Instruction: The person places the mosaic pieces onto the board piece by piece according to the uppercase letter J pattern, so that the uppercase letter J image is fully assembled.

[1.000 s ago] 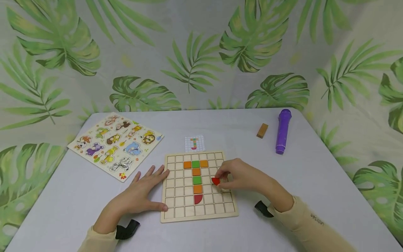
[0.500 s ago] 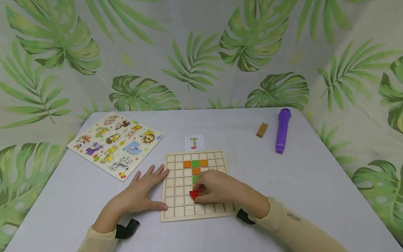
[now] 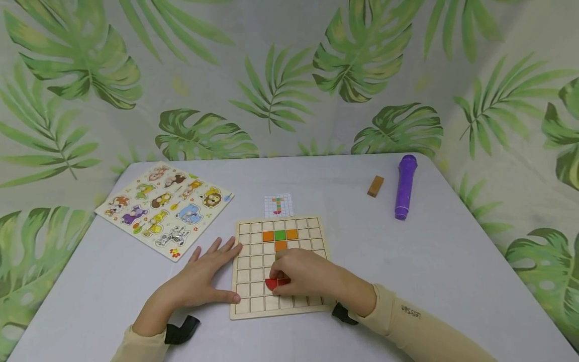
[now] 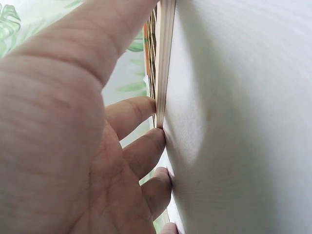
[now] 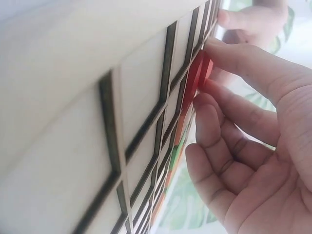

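Note:
A wooden grid board [image 3: 244, 305] lies on the table. Near its far side, an orange tile [image 3: 268, 236], a green tile [image 3: 280, 235] and another orange tile [image 3: 292, 235] form a row, with one more orange tile [image 3: 281, 246] below. My right hand [image 3: 307, 274] pinches a red quarter-circle tile [image 3: 270, 284] between thumb and index finger, right at the grid. Directly beside it sits a second red tile [image 3: 283, 282], partly covered by my fingers. The hand hides the column's middle tiles. My left hand [image 3: 199, 279] is spread, thumb and fingertips touching the board's left edge.
Beyond the board lies a small card [image 3: 270, 206] printed with a coloured grid pattern. An animal puzzle board [image 3: 199, 229] is at the back left. Back right are a brown wooden block [image 3: 375, 186] and a purple toy microphone [image 3: 405, 188].
My right hand has carried the red quarter-circle tile left and nearer to me, from the board's right side to beside the other red tile. My left hand has stayed in place.

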`<state>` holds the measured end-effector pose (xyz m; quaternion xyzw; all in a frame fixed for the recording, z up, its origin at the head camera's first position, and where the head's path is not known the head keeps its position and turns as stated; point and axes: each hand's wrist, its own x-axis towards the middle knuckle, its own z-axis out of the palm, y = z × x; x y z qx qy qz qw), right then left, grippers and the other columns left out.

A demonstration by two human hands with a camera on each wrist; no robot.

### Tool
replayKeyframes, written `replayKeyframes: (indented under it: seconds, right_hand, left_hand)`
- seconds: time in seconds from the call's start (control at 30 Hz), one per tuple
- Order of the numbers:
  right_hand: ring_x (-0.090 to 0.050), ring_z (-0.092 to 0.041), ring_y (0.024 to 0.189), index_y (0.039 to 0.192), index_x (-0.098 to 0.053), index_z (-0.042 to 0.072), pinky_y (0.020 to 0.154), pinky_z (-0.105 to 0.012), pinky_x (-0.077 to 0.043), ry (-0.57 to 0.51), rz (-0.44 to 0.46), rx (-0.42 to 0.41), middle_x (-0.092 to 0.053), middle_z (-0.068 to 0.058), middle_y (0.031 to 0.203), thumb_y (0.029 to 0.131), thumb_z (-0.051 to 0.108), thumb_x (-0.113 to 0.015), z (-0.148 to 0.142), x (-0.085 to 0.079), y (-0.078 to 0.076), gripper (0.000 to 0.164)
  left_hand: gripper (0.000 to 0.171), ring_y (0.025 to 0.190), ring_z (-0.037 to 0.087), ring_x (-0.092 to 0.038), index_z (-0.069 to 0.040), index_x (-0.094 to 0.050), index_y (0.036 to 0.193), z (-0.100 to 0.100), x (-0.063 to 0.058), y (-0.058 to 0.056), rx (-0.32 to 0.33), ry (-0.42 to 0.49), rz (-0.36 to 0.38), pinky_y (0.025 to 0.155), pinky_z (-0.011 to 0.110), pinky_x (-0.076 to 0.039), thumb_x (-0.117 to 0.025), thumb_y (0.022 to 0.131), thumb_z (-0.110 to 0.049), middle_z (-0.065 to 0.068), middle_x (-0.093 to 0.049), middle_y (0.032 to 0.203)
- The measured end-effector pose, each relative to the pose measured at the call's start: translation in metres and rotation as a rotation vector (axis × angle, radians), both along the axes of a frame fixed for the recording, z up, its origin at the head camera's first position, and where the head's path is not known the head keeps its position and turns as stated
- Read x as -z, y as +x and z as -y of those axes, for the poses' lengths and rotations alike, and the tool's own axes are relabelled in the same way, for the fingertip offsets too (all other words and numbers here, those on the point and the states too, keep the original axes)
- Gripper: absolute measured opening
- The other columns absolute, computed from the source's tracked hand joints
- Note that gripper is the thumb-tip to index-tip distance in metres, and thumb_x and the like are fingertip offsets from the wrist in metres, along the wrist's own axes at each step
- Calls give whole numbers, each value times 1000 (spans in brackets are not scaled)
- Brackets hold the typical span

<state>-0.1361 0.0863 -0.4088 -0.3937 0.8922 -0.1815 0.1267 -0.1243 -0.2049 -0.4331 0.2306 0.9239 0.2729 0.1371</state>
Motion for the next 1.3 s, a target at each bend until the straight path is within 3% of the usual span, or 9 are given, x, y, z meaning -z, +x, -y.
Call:
replayKeyframes:
  seconds: [1.3]
  right_hand:
    - [-49, -2, 72, 93, -81, 13, 65, -14, -45, 12, -47, -28, -63, 7, 83, 91, 34, -89, 6, 3, 2, 22]
  left_hand:
    - [117, 166, 50, -11, -18, -38, 169, 7, 3, 2, -6, 7, 3, 126, 81, 0, -88, 75, -68, 12, -25, 179]
